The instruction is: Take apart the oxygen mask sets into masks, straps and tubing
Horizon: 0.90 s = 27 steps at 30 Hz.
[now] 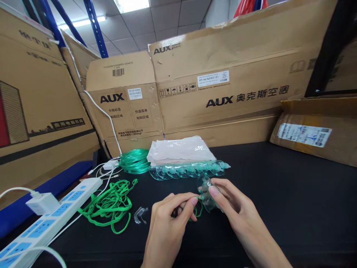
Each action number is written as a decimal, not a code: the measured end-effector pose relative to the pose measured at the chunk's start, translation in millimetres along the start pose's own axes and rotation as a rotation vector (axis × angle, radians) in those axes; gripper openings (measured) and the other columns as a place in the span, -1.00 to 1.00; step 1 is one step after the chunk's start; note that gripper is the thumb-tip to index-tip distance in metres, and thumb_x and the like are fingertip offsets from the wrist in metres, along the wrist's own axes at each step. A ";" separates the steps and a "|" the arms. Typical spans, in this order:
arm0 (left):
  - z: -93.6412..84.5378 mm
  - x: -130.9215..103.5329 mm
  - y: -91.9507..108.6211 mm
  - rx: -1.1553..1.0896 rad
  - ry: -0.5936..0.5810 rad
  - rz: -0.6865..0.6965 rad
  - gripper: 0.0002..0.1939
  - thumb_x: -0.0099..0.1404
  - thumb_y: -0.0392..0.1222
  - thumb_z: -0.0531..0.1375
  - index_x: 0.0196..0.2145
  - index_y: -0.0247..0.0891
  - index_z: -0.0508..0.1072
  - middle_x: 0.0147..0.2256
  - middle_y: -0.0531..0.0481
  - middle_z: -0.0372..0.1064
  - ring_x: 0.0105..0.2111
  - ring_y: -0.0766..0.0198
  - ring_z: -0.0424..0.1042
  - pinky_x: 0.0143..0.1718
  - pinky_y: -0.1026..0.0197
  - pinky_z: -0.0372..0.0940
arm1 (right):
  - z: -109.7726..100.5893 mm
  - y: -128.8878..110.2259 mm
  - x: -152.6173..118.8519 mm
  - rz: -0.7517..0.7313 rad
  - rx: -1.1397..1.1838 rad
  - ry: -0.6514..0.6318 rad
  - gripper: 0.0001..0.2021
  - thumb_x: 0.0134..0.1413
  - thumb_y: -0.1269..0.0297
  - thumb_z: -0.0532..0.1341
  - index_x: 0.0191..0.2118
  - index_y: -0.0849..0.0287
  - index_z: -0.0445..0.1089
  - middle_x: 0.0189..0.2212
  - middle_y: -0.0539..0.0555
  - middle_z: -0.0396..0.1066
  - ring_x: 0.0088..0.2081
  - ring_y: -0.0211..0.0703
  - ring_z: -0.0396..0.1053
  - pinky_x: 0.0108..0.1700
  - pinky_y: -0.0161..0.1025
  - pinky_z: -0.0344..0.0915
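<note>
Above the black table, my right hand grips a clear green plastic mask between thumb and fingers. My left hand pinches a thin green elastic strap right beside the mask's left edge. A row of nested green masks lies just beyond my hands. To the left of my left hand are several small clear and metallic strips and a tangled heap of green straps.
Behind the masks sit white plastic bags and a coil of green tubing. A white power strip with plugs and cables runs along the left. Cardboard boxes wall the back; another box is at right.
</note>
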<state>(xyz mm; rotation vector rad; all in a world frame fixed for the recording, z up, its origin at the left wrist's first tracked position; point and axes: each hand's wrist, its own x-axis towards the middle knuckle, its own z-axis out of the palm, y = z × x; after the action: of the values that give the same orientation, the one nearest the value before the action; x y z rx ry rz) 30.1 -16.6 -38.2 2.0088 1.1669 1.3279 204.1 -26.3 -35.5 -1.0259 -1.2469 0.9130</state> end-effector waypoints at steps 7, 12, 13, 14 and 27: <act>-0.9 -1.2 0.3 0.001 -0.007 -0.002 -0.78 0.46 -0.10 0.19 -0.10 -0.06 0.65 -0.53 0.15 0.49 -0.50 0.29 0.37 -0.23 0.23 0.28 | 0.5 -2.2 0.7 0.004 -0.012 -0.030 -0.63 0.18 -0.08 0.29 -0.07 0.09 0.43 -0.14 0.08 0.58 -0.05 -0.05 0.53 0.01 -0.26 0.42; -1.1 -3.1 2.6 0.016 -0.030 0.029 -0.79 0.47 -0.14 0.19 -0.08 -0.02 0.65 -0.52 0.18 0.49 -0.49 0.31 0.41 -0.04 0.18 0.26 | 1.5 0.4 3.2 -0.019 -0.006 -0.033 -0.66 0.16 -0.05 0.32 -0.10 0.08 0.43 -0.17 0.05 0.58 -0.08 -0.10 0.53 -0.05 -0.32 0.43; -1.1 -2.7 3.1 0.012 -0.033 0.037 -0.79 0.47 -0.14 0.20 -0.08 -0.02 0.65 -0.51 0.17 0.49 -0.47 0.30 0.42 -0.08 0.19 0.27 | 1.6 1.1 3.6 -0.022 -0.001 -0.039 -0.66 0.15 -0.05 0.33 -0.11 0.07 0.43 -0.18 0.04 0.58 -0.09 -0.11 0.53 -0.06 -0.33 0.43; -1.2 -2.0 3.5 0.001 -0.038 0.041 -0.79 0.46 -0.15 0.20 -0.08 -0.02 0.65 -0.50 0.16 0.49 -0.45 0.29 0.42 -0.14 0.21 0.28 | 1.6 1.6 3.9 -0.021 0.006 -0.043 -0.67 0.15 -0.05 0.34 -0.12 0.07 0.44 -0.20 0.03 0.58 -0.10 -0.11 0.54 -0.06 -0.34 0.43; -1.6 -1.8 4.8 -0.150 -0.102 -0.088 -0.84 0.38 -0.15 0.28 -0.16 -0.07 0.69 -0.37 0.08 0.56 -0.36 0.27 0.44 -0.32 0.31 0.27 | 1.5 1.4 1.9 0.025 -0.041 -0.068 -0.64 0.14 -0.07 0.33 -0.08 0.07 0.59 -0.20 0.09 0.63 -0.07 0.02 0.56 -0.06 -0.23 0.50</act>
<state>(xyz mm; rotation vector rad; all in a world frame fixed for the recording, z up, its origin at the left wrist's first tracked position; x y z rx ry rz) 30.3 -20.8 -34.8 1.8740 1.0640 1.2180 202.9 -23.9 -36.2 -1.0523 -1.3165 0.9524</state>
